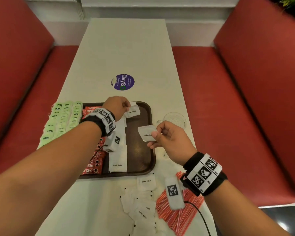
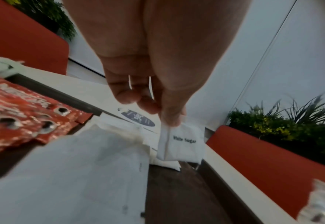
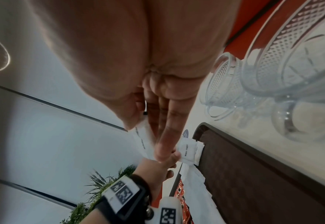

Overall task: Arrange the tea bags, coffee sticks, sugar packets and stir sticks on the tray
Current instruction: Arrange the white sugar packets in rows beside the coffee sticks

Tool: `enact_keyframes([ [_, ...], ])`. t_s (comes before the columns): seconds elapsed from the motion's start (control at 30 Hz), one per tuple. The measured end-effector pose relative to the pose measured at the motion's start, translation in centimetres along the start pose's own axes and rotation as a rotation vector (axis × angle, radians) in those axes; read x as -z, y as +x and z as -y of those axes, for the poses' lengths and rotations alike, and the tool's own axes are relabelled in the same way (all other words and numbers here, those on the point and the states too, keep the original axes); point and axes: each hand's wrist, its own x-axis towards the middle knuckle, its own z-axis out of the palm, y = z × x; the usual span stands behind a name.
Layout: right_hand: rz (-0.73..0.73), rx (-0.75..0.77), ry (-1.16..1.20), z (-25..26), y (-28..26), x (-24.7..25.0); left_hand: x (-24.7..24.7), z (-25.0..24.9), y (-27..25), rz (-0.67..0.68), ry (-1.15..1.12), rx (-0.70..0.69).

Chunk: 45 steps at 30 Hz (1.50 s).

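Observation:
A dark brown tray (image 1: 143, 154) lies on the white table. On it are a column of red coffee sticks (image 1: 95, 160) at the left and a row of white sugar packets (image 1: 118, 157) beside them. My left hand (image 1: 117, 108) pinches one white sugar packet (image 1: 132, 112) (image 2: 184, 144) low over the tray's far end. My right hand (image 1: 167, 138) pinches another sugar packet (image 1: 146, 133) above the tray's right edge. Green tea bags (image 1: 63, 120) lie in rows left of the tray. Loose sugar packets (image 1: 140, 206) and orange stir sticks (image 1: 179, 213) lie near me.
A cut-glass dish (image 1: 174, 119) (image 3: 284, 63) stands right of the tray, close to my right hand. A purple round sticker (image 1: 123, 82) marks the table's middle. Red bench seats (image 1: 228, 99) flank the table on both sides.

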Motion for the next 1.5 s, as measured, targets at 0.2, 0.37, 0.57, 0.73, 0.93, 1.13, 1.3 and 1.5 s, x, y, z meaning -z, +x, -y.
enact_keyframes([
  [0.2, -0.016, 0.003, 0.007, 0.1, 0.5, 0.3, -1.3, 0.5, 3.8, 0.118, 0.185, 0.018],
  [0.37, -0.004, 0.006, -0.026, 0.3, 0.5, 0.4, -1.1, 0.3, 4.8, 0.097, 0.286, -0.003],
  [0.57, -0.004, -0.006, -0.033, 0.3, 0.5, 0.3, -2.8, -2.3, 5.1, 0.183, 0.344, -0.249],
  [0.73, -0.015, -0.005, -0.036, 0.4, 0.5, 0.4, -3.9, -3.0, 5.6, 0.334, 0.480, -0.259],
  [0.93, -0.019, -0.005, -0.030, 0.3, 0.4, 0.2, -3.0, -2.2, 5.1, 0.359, 0.421, -0.257],
  [1.13, -0.035, 0.018, -0.015, 0.3, 0.7, 0.1, 1.9, -3.9, 0.6, 0.132, -0.033, -0.337],
  [1.3, -0.028, 0.014, 0.019, 0.7, 1.0, -0.1, 5.0, -5.5, -5.4, 0.376, -0.347, -0.384],
  [1.5, -0.041, -0.038, -0.076, -0.3, 0.7, -1.3, 3.6, -2.7, -4.6, 0.327, -0.250, -0.330],
])
